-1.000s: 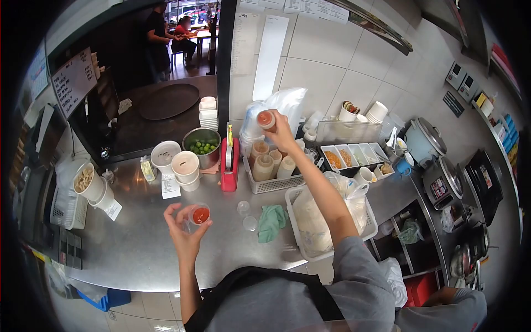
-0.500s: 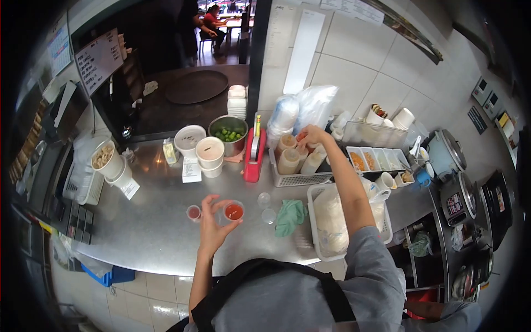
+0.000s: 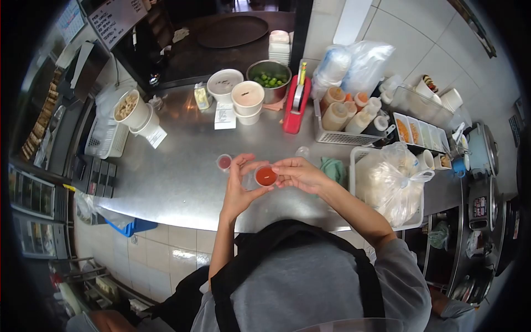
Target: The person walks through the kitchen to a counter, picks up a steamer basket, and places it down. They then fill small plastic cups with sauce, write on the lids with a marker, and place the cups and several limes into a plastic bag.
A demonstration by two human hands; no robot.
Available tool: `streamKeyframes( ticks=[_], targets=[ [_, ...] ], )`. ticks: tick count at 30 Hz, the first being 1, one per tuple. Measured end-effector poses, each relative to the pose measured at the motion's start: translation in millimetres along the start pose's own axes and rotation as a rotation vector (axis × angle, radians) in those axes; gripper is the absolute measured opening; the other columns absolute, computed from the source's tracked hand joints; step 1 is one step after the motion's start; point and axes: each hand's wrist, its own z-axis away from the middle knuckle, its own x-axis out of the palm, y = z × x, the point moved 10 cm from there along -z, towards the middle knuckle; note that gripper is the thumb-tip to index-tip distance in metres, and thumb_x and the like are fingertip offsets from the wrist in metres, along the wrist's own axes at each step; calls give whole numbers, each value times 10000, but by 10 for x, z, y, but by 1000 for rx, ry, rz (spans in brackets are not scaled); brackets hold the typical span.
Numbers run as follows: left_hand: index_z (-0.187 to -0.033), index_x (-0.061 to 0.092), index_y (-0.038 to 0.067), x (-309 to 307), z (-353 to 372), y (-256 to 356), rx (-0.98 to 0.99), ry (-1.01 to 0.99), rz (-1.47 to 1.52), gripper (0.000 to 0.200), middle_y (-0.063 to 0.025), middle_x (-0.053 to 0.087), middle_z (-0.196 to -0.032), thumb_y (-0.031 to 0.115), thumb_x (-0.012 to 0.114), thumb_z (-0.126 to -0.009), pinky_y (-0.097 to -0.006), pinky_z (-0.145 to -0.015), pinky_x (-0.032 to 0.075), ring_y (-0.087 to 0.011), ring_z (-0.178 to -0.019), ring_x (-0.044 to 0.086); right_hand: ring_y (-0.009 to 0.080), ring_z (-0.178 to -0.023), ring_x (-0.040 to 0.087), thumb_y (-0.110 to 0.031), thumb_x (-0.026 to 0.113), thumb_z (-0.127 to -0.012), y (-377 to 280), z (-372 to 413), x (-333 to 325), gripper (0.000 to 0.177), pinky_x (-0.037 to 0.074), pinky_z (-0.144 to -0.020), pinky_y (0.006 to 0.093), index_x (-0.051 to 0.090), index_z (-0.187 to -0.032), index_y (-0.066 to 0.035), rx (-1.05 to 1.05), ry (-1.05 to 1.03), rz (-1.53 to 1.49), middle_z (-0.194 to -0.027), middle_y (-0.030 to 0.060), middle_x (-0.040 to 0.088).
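Observation:
A small clear cup of red sauce (image 3: 266, 176) is held between my two hands over the steel counter. My left hand (image 3: 238, 191) curls around its left side, with the thumb along the near edge. From the right, my right hand (image 3: 301, 175) pinches the rim with its fingertips. Just beyond my left fingers stands a second small cup with darker red contents (image 3: 224, 161). A clear round lid or small cup (image 3: 302, 151) lies behind my right hand, and a green cloth (image 3: 333, 170) is partly hidden by my right wrist.
Sauce bottles (image 3: 359, 116) fill a grey basket at the back right, by a red tape dispenser (image 3: 297, 105). A white basket with a bagged load (image 3: 387, 174) sits right. Lidded tubs (image 3: 247, 98) and a pot of green limes (image 3: 269, 77) stand behind; stacked tubs (image 3: 133, 113) stand left.
My right hand has come back from the sauce bottles to the red sauce cup, which my left hand still holds. The view has shifted, moving the counter items up and right in frame.

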Motion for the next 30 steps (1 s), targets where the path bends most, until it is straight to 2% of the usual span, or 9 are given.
streamKeyframes(
  ticks=[3,6,9,10,13,14,18,21,30],
  targets=[
    [-1140,403,21,-366,229,-144,-23,413,241,547,-93,616,-975,281,690,-753,-370,-911,378,-237,-1032,534,104,-672,599,-167,617,-833,79,-9,-7,207,504,-626,237,593,-974,-17,-26,42,-86,-771,37,617],
    [-1072,491,-4,-254,617,-979,-591,349,630,463,-106,615,-917,419,484,-884,-321,-760,470,-213,-858,600,101,-658,591,-168,627,-826,143,-11,-43,200,498,-623,235,599,-955,-18,-71,115,-64,-761,30,611],
    [-1011,545,-23,127,716,-1100,-661,165,843,529,-126,613,-880,469,374,-916,-272,-611,496,-173,-710,613,98,-644,579,-173,637,-819,198,-96,-12,202,490,-616,234,602,-939,-14,-120,161,67,-757,29,606],
    [-1007,550,-42,191,720,-1081,-674,164,904,511,-121,617,-847,442,418,-908,-256,-583,501,-158,-686,608,98,-640,575,-174,640,-817,212,-118,-6,204,487,-613,233,603,-935,-12,-139,174,120,-756,29,605],
    [-957,579,-33,115,676,-983,-620,211,663,466,-109,621,-806,411,448,-904,-229,-523,485,-138,-626,599,91,-627,569,-231,615,-838,237,-137,38,263,481,-585,216,602,-943,10,-213,170,177,-762,44,608],
    [-878,611,-27,85,662,-949,-626,249,613,399,-88,617,-717,360,514,-884,-217,-498,469,-121,-569,583,91,-631,567,-244,589,-855,285,-144,50,270,479,-588,217,599,-950,9,-184,152,149,-760,42,602],
    [-768,623,-14,-32,626,-885,-633,304,396,323,-51,595,-627,301,604,-840,-211,-471,446,-92,-505,548,87,-638,557,-288,503,-904,296,-115,178,322,470,-583,219,581,-994,12,-127,108,195,-769,37,582],
    [-833,631,3,-45,656,-958,-623,265,298,327,-57,607,-673,322,563,-861,-216,-472,446,-92,-528,542,79,-628,544,-278,482,-914,307,-151,243,331,455,-557,219,562,-1036,18,-146,78,327,-786,33,571],
    [-825,621,47,-49,697,-1022,-568,338,316,232,-19,604,-724,273,580,-853,-207,-530,408,-65,-626,529,72,-594,507,-207,467,-908,438,-311,197,261,410,-516,212,562,-1050,-10,-250,176,568,-770,30,573]
  ],
)
